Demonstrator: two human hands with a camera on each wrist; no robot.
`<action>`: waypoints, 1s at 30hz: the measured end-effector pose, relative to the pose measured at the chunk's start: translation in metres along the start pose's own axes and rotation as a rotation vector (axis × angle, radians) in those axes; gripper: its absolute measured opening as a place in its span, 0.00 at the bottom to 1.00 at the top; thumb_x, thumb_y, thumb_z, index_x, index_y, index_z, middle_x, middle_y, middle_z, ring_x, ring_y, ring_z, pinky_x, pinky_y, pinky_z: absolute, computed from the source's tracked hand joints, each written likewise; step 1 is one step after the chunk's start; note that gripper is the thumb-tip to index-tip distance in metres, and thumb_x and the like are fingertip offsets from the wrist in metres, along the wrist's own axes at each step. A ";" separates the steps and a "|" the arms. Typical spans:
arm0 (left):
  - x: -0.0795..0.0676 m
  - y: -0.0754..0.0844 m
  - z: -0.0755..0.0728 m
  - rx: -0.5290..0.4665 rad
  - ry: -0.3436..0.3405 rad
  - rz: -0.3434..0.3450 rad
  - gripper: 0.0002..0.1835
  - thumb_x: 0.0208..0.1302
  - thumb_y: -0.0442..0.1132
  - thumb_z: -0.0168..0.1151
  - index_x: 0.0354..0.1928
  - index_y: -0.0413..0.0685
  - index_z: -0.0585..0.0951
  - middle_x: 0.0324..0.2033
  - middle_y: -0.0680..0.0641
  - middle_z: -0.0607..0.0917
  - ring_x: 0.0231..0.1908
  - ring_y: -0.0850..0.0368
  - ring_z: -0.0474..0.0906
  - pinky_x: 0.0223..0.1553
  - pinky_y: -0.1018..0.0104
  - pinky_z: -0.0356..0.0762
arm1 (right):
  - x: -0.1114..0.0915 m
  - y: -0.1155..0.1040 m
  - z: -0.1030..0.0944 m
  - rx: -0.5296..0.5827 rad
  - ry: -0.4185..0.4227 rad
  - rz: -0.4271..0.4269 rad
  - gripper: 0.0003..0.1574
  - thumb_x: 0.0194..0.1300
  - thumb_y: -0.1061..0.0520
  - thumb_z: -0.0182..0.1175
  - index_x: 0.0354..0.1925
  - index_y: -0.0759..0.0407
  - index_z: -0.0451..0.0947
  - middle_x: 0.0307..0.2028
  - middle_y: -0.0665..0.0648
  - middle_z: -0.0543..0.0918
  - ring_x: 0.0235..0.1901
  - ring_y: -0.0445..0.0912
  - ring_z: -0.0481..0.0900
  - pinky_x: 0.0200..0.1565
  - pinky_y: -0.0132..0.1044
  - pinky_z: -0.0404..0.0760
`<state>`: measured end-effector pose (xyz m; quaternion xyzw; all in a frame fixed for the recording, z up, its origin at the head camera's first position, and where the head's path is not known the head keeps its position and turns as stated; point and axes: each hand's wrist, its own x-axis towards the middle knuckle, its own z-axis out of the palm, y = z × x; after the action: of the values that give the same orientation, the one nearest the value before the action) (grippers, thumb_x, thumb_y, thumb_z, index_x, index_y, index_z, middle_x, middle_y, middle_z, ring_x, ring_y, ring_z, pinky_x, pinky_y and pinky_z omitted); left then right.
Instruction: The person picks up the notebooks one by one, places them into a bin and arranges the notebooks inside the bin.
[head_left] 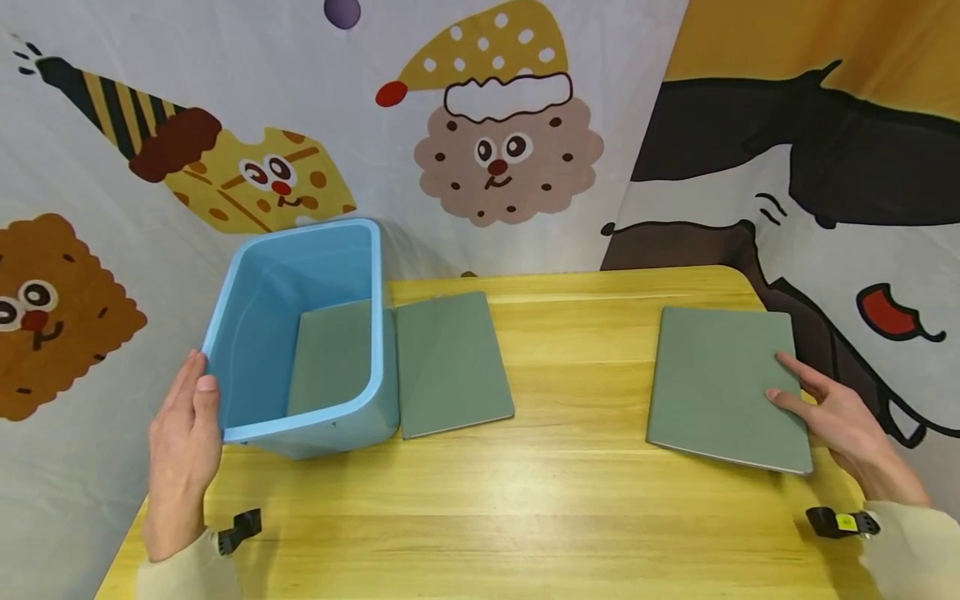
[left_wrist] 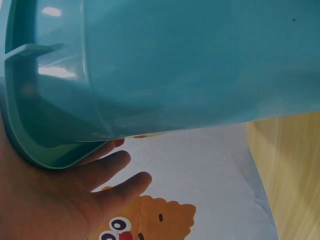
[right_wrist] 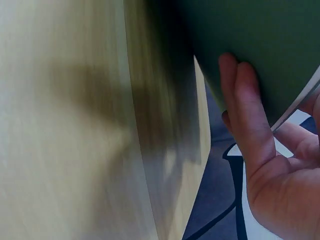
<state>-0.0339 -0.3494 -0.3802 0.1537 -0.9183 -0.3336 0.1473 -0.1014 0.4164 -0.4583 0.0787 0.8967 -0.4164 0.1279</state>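
On the left of the table stands a light blue plastic bin [head_left: 378,350], with a green notebook [head_left: 330,358] lying inside it. My left hand [head_left: 186,421] rests against the bin's left rim, its fingers straight along the outside, as the left wrist view also shows. At the right, my right hand [head_left: 843,421] pinches the right edge of another green notebook [head_left: 723,383], with some fingers beneath it. In the right wrist view this notebook [right_wrist: 270,45] is raised over the table, its pale page edge showing. A third green notebook [head_left: 453,367] lies beside the bin's right wall.
The wooden table [head_left: 480,517] extends between the bin and the right-hand notebook. Its right and back edges lie close to that notebook. Behind hangs a white cloth [head_left: 300,75] printed with cartoon food. Dark straps [head_left: 242,532] with small devices are worn at both wrists.
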 end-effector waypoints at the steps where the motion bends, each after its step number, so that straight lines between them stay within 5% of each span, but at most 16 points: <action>1: 0.000 0.000 0.000 -0.001 0.001 0.002 0.37 0.83 0.62 0.30 0.83 0.48 0.53 0.81 0.42 0.53 0.79 0.33 0.46 0.76 0.34 0.39 | -0.001 0.000 0.001 0.021 0.001 0.003 0.54 0.77 0.39 0.57 0.84 0.43 0.36 0.77 0.82 0.37 0.64 0.71 0.70 0.34 0.25 0.81; 4: -0.001 -0.001 -0.001 -0.006 0.004 0.007 0.37 0.83 0.62 0.30 0.82 0.47 0.54 0.81 0.43 0.53 0.79 0.33 0.46 0.76 0.35 0.39 | -0.004 -0.001 0.003 0.080 0.012 0.014 0.52 0.76 0.39 0.59 0.83 0.36 0.39 0.78 0.77 0.36 0.55 0.50 0.80 0.31 0.24 0.76; 7: -0.001 -0.002 -0.001 -0.013 0.011 0.019 0.37 0.83 0.62 0.30 0.82 0.47 0.55 0.81 0.42 0.54 0.79 0.33 0.47 0.77 0.36 0.40 | -0.007 -0.001 0.007 0.144 0.031 0.011 0.50 0.76 0.40 0.59 0.83 0.34 0.42 0.80 0.70 0.32 0.59 0.36 0.74 0.31 0.24 0.77; 9: -0.001 -0.002 -0.001 -0.016 0.017 0.026 0.37 0.84 0.62 0.30 0.82 0.46 0.56 0.81 0.42 0.55 0.79 0.34 0.48 0.77 0.37 0.41 | -0.009 -0.003 0.009 0.183 0.048 0.006 0.49 0.77 0.41 0.60 0.83 0.33 0.43 0.81 0.63 0.29 0.77 0.45 0.56 0.31 0.21 0.74; 11: -0.001 -0.002 -0.001 -0.018 0.024 0.031 0.37 0.84 0.61 0.31 0.82 0.46 0.56 0.80 0.42 0.56 0.78 0.34 0.49 0.77 0.37 0.42 | -0.011 -0.005 0.012 0.210 0.067 -0.001 0.48 0.77 0.42 0.59 0.83 0.33 0.44 0.81 0.55 0.29 0.80 0.49 0.26 0.35 0.18 0.75; 12: -0.001 -0.002 -0.001 -0.019 0.026 0.032 0.37 0.84 0.61 0.31 0.82 0.45 0.57 0.80 0.42 0.56 0.78 0.34 0.49 0.77 0.37 0.42 | -0.011 -0.007 0.013 0.219 0.080 -0.004 0.48 0.77 0.43 0.60 0.82 0.33 0.45 0.82 0.51 0.31 0.79 0.52 0.24 0.34 0.17 0.74; 18: -0.002 -0.003 -0.001 -0.014 0.019 0.032 0.37 0.84 0.62 0.30 0.82 0.45 0.56 0.80 0.42 0.55 0.79 0.34 0.48 0.77 0.37 0.42 | -0.018 -0.016 0.019 0.272 0.152 -0.025 0.45 0.78 0.49 0.60 0.82 0.31 0.51 0.79 0.34 0.41 0.77 0.32 0.34 0.23 0.35 0.62; 21: -0.001 -0.004 -0.001 -0.018 0.016 0.040 0.38 0.84 0.62 0.30 0.82 0.44 0.56 0.80 0.41 0.56 0.79 0.34 0.48 0.77 0.37 0.42 | -0.022 -0.020 0.021 0.391 0.164 -0.024 0.44 0.77 0.53 0.62 0.81 0.32 0.55 0.79 0.34 0.42 0.70 0.26 0.51 0.19 0.40 0.55; 25: 0.000 -0.003 0.000 -0.019 0.016 0.041 0.38 0.83 0.62 0.31 0.82 0.44 0.56 0.80 0.41 0.56 0.79 0.34 0.48 0.77 0.36 0.42 | -0.026 -0.023 0.024 0.590 0.173 -0.029 0.44 0.75 0.58 0.64 0.80 0.36 0.59 0.80 0.37 0.39 0.68 0.28 0.53 0.18 0.33 0.53; 28: 0.000 -0.002 0.000 -0.008 0.011 0.027 0.38 0.83 0.63 0.31 0.82 0.46 0.55 0.81 0.42 0.55 0.79 0.34 0.48 0.76 0.35 0.41 | -0.028 -0.024 0.027 0.680 0.181 -0.044 0.44 0.75 0.60 0.63 0.81 0.39 0.58 0.80 0.36 0.41 0.74 0.27 0.38 0.43 0.12 0.67; 30: 0.000 -0.002 0.000 -0.003 0.009 0.020 0.38 0.83 0.63 0.31 0.82 0.46 0.54 0.81 0.42 0.54 0.79 0.34 0.47 0.76 0.35 0.41 | -0.028 -0.025 0.030 0.715 0.186 -0.051 0.45 0.75 0.61 0.62 0.81 0.40 0.57 0.80 0.36 0.42 0.76 0.29 0.32 0.66 0.15 0.53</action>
<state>-0.0337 -0.3512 -0.3813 0.1459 -0.9187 -0.3327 0.1549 -0.0757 0.3762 -0.4499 0.1336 0.7038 -0.6977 -0.0004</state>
